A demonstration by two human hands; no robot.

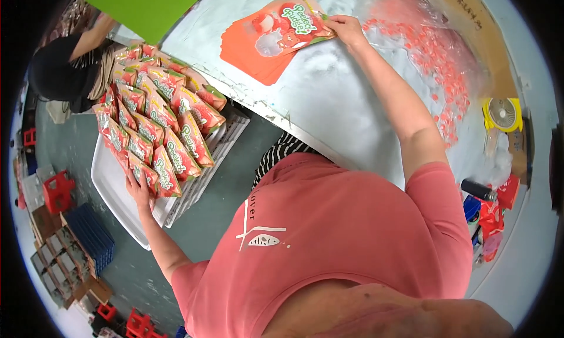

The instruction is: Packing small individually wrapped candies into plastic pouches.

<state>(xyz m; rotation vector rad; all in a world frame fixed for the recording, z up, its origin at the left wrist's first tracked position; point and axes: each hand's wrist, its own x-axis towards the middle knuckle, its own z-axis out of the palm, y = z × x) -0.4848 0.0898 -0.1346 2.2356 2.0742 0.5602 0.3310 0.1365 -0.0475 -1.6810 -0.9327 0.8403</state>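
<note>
My left hand point(139, 188) reaches down to the white tray point(114, 194) at the left. Its fingers are stretched and slightly apart against a filled red candy pouch point(141, 172) at the near edge of the load. Several rows of similar filled pouches point(158, 112) stand tilted in the tray, overlapping. Over on the table, my right hand point(346, 29) pinches the right edge of a flat candy pouch point(294, 29) with a clear window. That pouch lies over a fanned stack of orange pouches point(252, 62). Part of the left thumb is hidden.
Loose red wrapped candies point(437, 76) spill from a clear plastic bag at the right of the table point(329, 103). A yellow fan point(503, 113) stands beyond them. A green board point(141, 9) lies at the back left, near another person point(64, 68). Red stools point(57, 191) stand on the floor.
</note>
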